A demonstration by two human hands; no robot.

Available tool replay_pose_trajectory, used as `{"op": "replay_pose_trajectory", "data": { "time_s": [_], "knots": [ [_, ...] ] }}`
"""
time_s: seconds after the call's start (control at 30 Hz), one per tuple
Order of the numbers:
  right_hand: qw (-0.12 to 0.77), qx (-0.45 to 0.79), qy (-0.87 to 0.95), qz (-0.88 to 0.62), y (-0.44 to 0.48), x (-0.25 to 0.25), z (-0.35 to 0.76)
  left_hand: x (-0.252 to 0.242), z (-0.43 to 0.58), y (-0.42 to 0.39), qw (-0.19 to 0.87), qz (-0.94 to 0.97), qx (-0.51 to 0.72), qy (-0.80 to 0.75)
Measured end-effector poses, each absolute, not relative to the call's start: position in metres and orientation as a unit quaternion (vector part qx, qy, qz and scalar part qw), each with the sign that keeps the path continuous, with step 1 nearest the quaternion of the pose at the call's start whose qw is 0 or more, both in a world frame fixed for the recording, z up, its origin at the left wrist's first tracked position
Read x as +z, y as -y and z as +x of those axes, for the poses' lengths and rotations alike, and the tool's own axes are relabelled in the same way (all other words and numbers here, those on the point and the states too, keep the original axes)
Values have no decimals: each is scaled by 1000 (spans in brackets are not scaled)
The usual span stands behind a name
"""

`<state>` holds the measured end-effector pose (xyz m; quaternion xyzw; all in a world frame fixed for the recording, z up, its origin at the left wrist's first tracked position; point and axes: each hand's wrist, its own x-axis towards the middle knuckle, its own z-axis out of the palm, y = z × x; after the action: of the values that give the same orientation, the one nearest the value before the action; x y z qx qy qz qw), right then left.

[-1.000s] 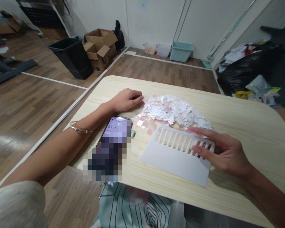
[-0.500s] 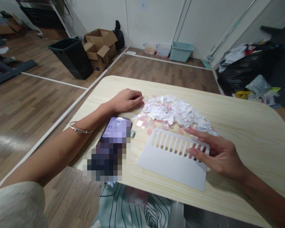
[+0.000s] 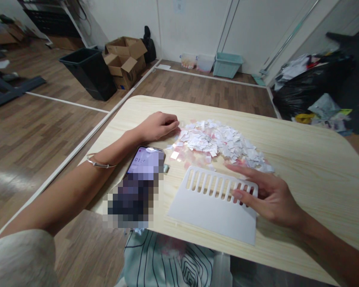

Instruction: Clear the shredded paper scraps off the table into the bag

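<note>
Plainly, our right grip (image 3: 272,194) is narrow, pinching a slotted white scraper (image 3: 211,211) by the right end of its slotted edge. Our thumb lies across the upper face over the last slots, our index finger reaches along the far edge, and skin shows through the slots beneath. Most of the scraper extends leftward from the grip, its solid broad side toward us, above the near part of the worktop (image 3: 311,167); whether its lower edge touches, we cannot tell. Just beyond it lies a heap of white paper scraps (image 3: 214,139), mixed with pinkish and clear bits, with our index fingertip beside the nearest pieces. Our left hand (image 3: 159,126) rests loosely curled at the heap's left edge; we cannot tell whether its fingers hold anything. Nearer us, a phone (image 3: 145,162), partly blurred out, lies between our left forearm and the scraper.
</note>
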<state>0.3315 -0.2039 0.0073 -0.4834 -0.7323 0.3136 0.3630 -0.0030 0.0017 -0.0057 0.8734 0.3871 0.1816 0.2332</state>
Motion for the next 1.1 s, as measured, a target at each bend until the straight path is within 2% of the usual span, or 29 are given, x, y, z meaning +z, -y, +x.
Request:
{"op": "replay_pose_trajectory", "data": {
  "time_s": [0.43, 0.67, 0.83, 1.1],
  "knots": [
    [334, 315, 751, -475, 206, 2, 337, -6, -3, -2, 244, 870, 187, -386],
    [388, 334, 706, -490, 209, -11, 345, -4, -1, 0, 242, 869, 193, -386],
    [342, 320, 754, -461, 207, 4, 338, -4, -1, -1, 241, 871, 194, -382],
    [331, 291, 757, -483, 210, 3, 343, -5, -2, -2, 243, 868, 190, -388]
  ]
}}
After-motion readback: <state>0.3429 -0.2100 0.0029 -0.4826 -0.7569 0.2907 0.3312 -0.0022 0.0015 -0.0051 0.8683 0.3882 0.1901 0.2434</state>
